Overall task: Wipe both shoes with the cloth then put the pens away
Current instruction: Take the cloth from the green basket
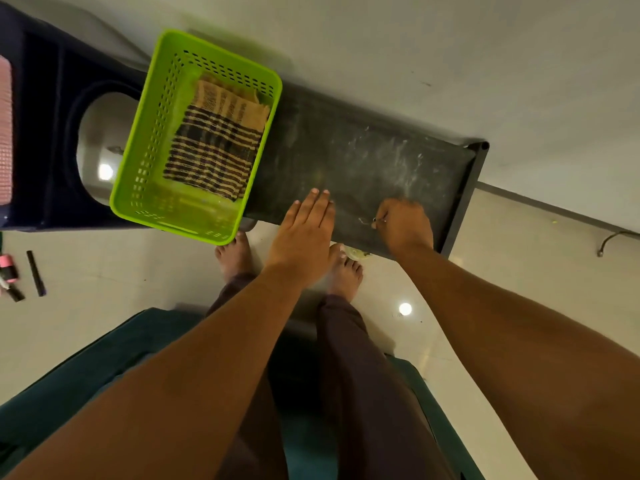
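Resting flat on the dark worktop (363, 157), the left hand (304, 237) has its fingers spread straight and holds nothing. The right hand (403, 225) is curled over a small thing I cannot identify. The striped cloth (214, 147) lies inside the green basket (138, 161). Some pens (20, 275) lie on the floor at the left, well apart.

Your dark, scuffed table (363, 157) runs from upper left to centre right of the frame. On it sits a green basket (138, 161), left of centre, overhanging the near edge. On the pale floor (104, 265) at far left lie pens (36, 273).
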